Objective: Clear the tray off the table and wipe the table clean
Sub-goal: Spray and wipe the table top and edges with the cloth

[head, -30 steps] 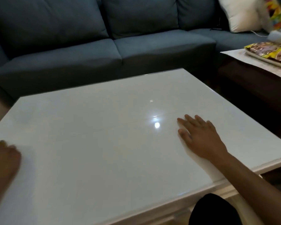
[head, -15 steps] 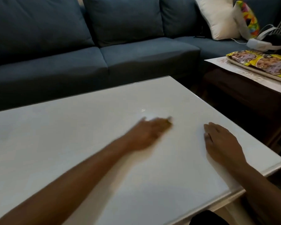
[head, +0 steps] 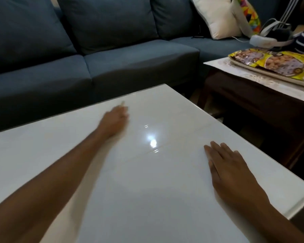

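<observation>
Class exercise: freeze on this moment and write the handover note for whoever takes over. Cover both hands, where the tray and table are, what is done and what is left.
Left hand: blurred, reaching across the white table toward its far edge; grip unclear, no cloth visible.
Right hand: open, flat on the table near its right edge.
Tray: on the dark side table at right, carrying yellow snack packets.
Done: tray cleared off.
Left: wiping the table; how much is already wiped cannot be judged.
</observation>
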